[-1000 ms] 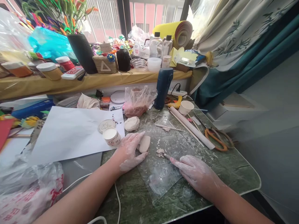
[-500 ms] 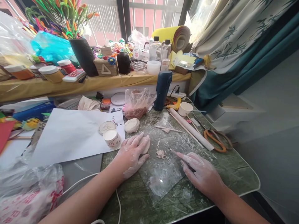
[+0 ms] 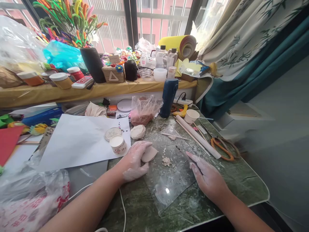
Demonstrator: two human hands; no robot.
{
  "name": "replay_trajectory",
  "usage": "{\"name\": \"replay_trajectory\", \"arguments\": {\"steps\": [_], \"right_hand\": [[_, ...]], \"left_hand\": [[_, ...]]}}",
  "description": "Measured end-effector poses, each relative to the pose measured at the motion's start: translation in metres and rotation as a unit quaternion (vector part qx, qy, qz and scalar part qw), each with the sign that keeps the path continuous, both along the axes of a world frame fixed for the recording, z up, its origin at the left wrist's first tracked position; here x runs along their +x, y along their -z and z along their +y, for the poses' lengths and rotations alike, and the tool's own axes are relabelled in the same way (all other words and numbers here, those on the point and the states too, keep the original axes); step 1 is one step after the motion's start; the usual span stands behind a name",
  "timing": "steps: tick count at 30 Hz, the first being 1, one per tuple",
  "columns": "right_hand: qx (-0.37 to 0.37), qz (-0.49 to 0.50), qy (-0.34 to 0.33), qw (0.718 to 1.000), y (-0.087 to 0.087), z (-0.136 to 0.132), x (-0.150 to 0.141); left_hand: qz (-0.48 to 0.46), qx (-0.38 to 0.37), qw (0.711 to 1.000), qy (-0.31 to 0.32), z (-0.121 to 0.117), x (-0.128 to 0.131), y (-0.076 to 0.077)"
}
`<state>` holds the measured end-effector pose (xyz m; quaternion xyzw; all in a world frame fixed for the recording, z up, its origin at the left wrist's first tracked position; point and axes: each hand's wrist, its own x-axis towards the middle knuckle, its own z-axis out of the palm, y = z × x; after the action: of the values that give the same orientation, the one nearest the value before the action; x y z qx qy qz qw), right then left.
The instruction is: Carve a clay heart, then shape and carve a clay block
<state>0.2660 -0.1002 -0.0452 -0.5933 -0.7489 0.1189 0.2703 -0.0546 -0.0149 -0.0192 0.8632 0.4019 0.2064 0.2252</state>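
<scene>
My left hand [image 3: 133, 159], dusted white, is curled with its fingers closed over the near side of a flattened pale clay piece [image 3: 150, 154] on the green marbled table [image 3: 231, 180]. My right hand [image 3: 208, 176] lies low on a clear plastic sheet [image 3: 169, 185], fingers pressed together along a thin dark tool whose tip [image 3: 178, 148] points towards the far left. A small heap of clay crumbs [image 3: 166, 161] sits on the sheet between my hands. A second rounded clay lump [image 3: 137, 131] rests behind the left hand.
A small white cup [image 3: 117, 145] and a round star-marked lid [image 3: 113, 133] stand on white paper [image 3: 77, 141] to the left. A bag of pinkish clay [image 3: 145, 112], blue bottle [image 3: 169, 93], paper cup [image 3: 191, 116], white rod [image 3: 198, 137] and orange scissors [image 3: 223, 146] lie behind and right.
My left hand has curled tighter round the flat clay piece. My right hand and its tool have drawn back to the right, away from the clay crumbs.
</scene>
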Motion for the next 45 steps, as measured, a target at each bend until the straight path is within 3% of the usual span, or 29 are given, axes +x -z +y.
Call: {"name": "replay_trajectory", "arguments": {"steps": [2, 6, 12, 16, 18, 25, 28, 31, 37, 45], "right_hand": [[-0.016, 0.005, 0.011, 1.000, 0.000, 0.001, 0.000], [-0.043, 0.032, 0.028, 0.998, 0.000, 0.002, 0.001], [-0.075, 0.076, 0.064, 0.992, -0.004, 0.005, 0.000], [-0.063, 0.095, 0.059, 0.992, -0.004, 0.006, 0.000], [-0.051, 0.102, 0.049, 0.992, -0.004, 0.006, -0.001], [-0.091, 0.132, -0.039, 0.986, -0.021, 0.030, -0.022], [-0.116, 0.138, -0.089, 0.980, -0.028, 0.049, -0.036], [-0.122, 0.133, -0.088, 0.980, -0.027, 0.059, -0.044], [-0.096, 0.117, -0.069, 0.986, -0.019, 0.055, -0.049], [-0.089, 0.086, -0.074, 0.990, -0.024, 0.053, -0.053]], "left_hand": [[0.005, -0.007, 1.000, -0.009, 0.000, 0.000, -0.001], [0.032, -0.023, 0.995, -0.094, -0.001, 0.003, 0.000], [-0.018, -0.012, 1.000, 0.001, 0.001, -0.003, 0.000], [0.018, -0.005, 0.995, -0.101, 0.001, 0.003, 0.003], [0.027, -0.009, 0.993, -0.116, 0.001, 0.005, 0.004], [-0.001, -0.015, 1.000, -0.007, 0.003, 0.000, -0.003], [0.008, -0.023, 0.999, -0.028, 0.003, 0.002, -0.004], [0.003, -0.041, 0.998, -0.041, 0.003, 0.003, -0.004], [-0.019, -0.051, 0.998, -0.040, 0.007, 0.002, -0.003], [-0.031, -0.044, 0.998, -0.038, 0.008, 0.002, 0.000]]}}
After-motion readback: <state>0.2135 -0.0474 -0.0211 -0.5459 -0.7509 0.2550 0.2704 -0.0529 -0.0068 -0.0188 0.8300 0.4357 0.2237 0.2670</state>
